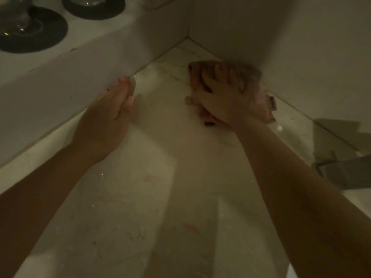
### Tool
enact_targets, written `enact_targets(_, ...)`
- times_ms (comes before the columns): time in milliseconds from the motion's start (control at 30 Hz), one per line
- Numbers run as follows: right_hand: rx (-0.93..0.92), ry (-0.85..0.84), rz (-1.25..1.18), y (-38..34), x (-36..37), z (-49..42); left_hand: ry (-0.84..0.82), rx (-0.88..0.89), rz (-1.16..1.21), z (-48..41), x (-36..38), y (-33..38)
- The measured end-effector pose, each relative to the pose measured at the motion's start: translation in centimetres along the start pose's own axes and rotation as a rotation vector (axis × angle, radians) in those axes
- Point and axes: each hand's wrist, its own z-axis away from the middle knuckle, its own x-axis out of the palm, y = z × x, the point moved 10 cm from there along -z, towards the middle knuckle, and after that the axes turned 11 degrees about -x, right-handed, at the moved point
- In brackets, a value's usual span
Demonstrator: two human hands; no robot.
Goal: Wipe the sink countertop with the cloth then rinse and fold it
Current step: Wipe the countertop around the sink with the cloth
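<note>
Cloth (255,81) under rt hand (224,101), dim countertop (170,177) corner

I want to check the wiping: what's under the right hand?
Under the right hand is a crumpled brownish cloth pressed on the pale marbled countertop by the wall. The surface beneath the cloth is hidden.

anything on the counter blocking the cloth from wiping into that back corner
Nothing visible does. The right hand presses the brownish crumpled cloth against the right wall, and the pale marble countertop between it and the corner is bare. The left hand rests apart by the left ledge.
</note>
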Motion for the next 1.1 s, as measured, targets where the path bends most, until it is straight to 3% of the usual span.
enact_targets(67, 0.054, 0.000, -0.073, -1.4, -0.2, -1.3, 0.006, -0.048, 0.074, 0.0, -0.2, -0.2)
enact_targets(233, -0.069, 0.052, 0.025, -6.2, 0.3, -2.4, 0.044, -0.057, 0.100, 0.3, -0.6, 0.2)
enact_targets(400, -0.317, 0.140, 0.051, -11.7, 1.3, 0.8, 0.040, -0.073, 0.058, 0.1, -0.1, -0.5)
enact_targets(500, -0.404, 0.089, 0.028, -11.7, 2.3, 4.7, 0.005, 0.004, 0.059, 0.3, 0.2, 0.0)
enact_targets(567, -0.430, 0.082, 0.103, -9.9, 2.0, 6.7, -0.011, -0.061, 0.100, 0.4, 0.3, -0.5)
enact_targets(633, -0.377, 0.062, 0.193, -5.7, 0.9, 6.8, -0.028, -0.073, 0.097, 0.4, 0.4, -0.7)
enact_targets(733, -0.230, 0.088, 0.429, 2.2, -1.7, 7.0, -0.063, 0.066, 0.052, 0.4, 0.5, 0.2)
enact_targets(833, -0.020, -0.012, 0.331, 8.2, -1.3, 8.0, -0.064, 0.050, 0.042, 0.2, 0.7, -0.6)
enact_targets(933, 0.045, -0.003, 0.126, 7.9, -0.5, 8.5, -0.023, 0.060, -0.020, 0.5, 0.3, 0.4)
enact_targets(1100, -0.048, -0.027, 0.174, 2.0, 0.6, 11.8, -0.034, 0.034, -0.012, 0.1, 0.6, 0.4)
